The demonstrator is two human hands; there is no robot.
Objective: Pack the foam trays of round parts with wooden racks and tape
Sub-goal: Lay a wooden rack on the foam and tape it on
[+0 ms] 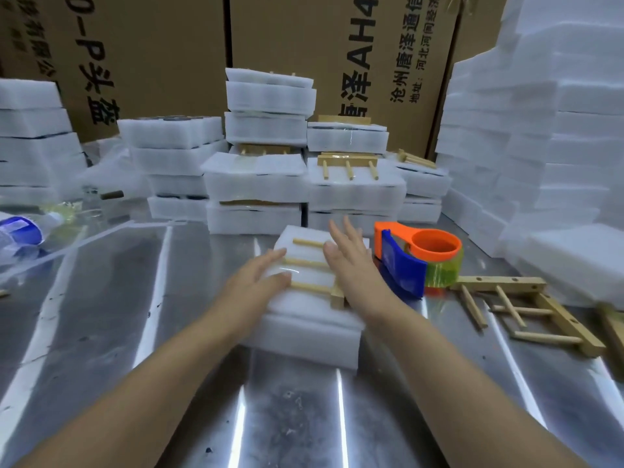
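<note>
Steel-topped bench (101, 298), with printed cartons (152, 62) standing behind and packed foam stacks (256, 184) along the far side. A plastic bottle (20, 231) lies at the far left.

Left hand (260, 278): fingers straight, laid flat on top of the foam tray (304, 329), which sits at centre, near the person. Wooden rack (308, 243) lies on the tray top, dowels pointing left.

Right hand (351, 265): fingers straight and spread over the rack's right end; contact cannot be confirmed.

Tape dispenser (418, 258) stands just right of the tray. Spare racks (526, 305) lie further right.

Assessment: the foam is probably light and soft and would dent easily, and the bench looks slick. Take hold with flat palms on opposite sides, not fingertips, and pin the rack down for taping.
</note>
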